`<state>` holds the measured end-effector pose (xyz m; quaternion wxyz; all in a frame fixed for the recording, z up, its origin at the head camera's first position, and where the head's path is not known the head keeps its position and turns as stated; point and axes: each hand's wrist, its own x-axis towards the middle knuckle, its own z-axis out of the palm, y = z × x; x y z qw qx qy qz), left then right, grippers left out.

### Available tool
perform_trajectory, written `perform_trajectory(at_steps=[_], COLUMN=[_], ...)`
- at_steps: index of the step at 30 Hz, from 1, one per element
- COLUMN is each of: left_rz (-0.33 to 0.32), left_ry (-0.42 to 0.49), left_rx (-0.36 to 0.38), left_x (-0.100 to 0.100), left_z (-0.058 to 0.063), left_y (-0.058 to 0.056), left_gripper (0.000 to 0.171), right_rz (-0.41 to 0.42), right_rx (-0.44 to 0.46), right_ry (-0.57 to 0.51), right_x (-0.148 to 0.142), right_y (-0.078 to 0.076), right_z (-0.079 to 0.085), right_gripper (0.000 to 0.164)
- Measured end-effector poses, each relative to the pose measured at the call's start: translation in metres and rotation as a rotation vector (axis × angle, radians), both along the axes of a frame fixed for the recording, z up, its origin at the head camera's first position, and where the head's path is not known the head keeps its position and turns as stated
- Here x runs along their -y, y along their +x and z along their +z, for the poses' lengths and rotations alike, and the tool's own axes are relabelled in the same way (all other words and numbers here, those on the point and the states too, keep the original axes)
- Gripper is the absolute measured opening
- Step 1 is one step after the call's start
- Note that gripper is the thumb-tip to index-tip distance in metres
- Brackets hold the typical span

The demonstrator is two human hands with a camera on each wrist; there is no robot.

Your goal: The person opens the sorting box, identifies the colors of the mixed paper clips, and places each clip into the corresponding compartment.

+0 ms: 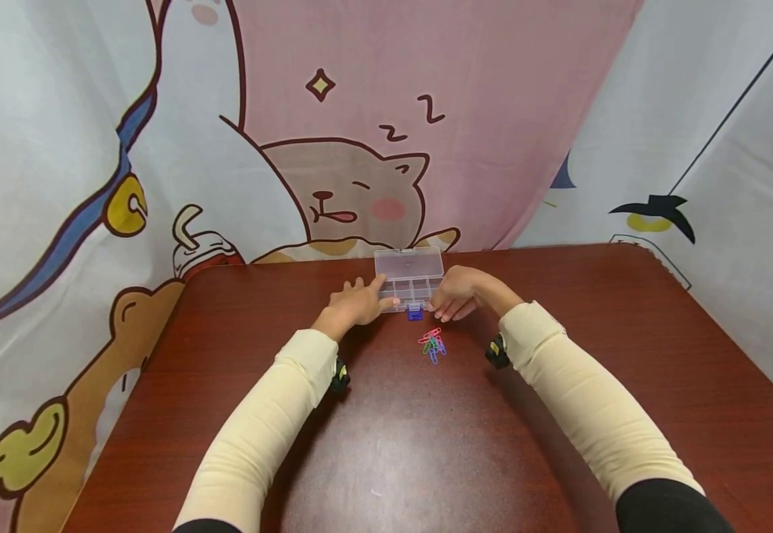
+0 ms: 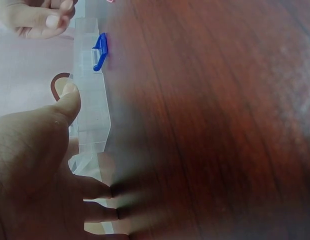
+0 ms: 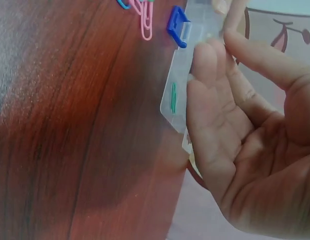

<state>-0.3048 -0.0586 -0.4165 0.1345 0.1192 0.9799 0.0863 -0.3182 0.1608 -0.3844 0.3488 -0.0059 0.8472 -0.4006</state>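
A clear plastic compartment box [image 1: 413,291] stands at the far side of the table, its lid [image 1: 409,263] raised and a blue latch [image 1: 415,314] on its front. At its left end is my left hand [image 1: 355,302], fingers spread and straight, thumb and index finger at the box. My right hand [image 1: 460,291] bends over the right end, thumb and fingertips drawn together at the rim; I cannot tell whether a clip is between them. Through the front wall shows a green paper clip [image 3: 173,98]. A small pile of pink, green and blue paper clips [image 1: 433,343] lies in front.
The box rests on a reddish-brown wooden table [image 1: 386,444], near its back edge. Behind the table hangs a cloth [image 1: 480,89] printed with cartoon animals. Each wrist carries a small dark camera, seen below the cuffs.
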Motion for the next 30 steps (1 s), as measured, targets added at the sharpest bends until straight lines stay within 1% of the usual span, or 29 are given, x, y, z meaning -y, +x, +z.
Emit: perform_trajectory(at_steps=[7,12,24,30], left_rz=[0.003,0.002,-0.001,-0.011], left_ry=[0.009,0.011,0.019,0.025], left_rx=[-0.004,-0.007,-0.003,0.003], left_x=[0.000,0.001,0.001,0.002], left_z=[0.001,0.001,0.001,0.000], left_y=[0.001,0.001,0.001,-0.001], left_gripper=[0.070,0.070,0.070,0.073], right_rz=[0.120,0.156,0.207,0.202], right_rx=[-0.085,-0.099,-0.124,-0.125], right_ry=[0.200,0.292,0.415,0.438], right_x=[0.007,0.012,0.017,0.019], right_y=[0.005,0.007,0.009,0.009], right_z=[-0.002,-0.002,-0.008,-0.011], right_gripper=[0.019,0.020,0.019,0.018])
